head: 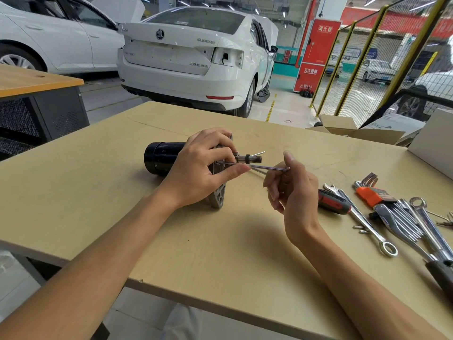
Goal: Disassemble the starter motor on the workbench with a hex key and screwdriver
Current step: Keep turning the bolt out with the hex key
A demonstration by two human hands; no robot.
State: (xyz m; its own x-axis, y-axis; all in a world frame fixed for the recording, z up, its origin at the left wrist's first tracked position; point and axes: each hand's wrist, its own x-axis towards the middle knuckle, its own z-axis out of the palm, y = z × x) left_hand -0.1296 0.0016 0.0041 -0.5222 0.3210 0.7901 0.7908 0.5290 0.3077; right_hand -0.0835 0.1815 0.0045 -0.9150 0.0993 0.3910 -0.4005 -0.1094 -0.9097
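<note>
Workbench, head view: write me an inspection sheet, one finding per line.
Surface: pale wood workbench, bare in front of the person.
Job's things: starter motor lying on its side, black body to the left, shaft to the right; thin hex key reaching from the right into its flange.
Clutter: red-and-black screwdriver, orange hex key set, chrome wrenches at the right; cardboard box at the far edge.
Hands: left hand grips the motor's flange; right hand pinches the hex key's outer end.
Cables: nothing seen.
Surroundings: white car, yellow mesh fence.
</note>
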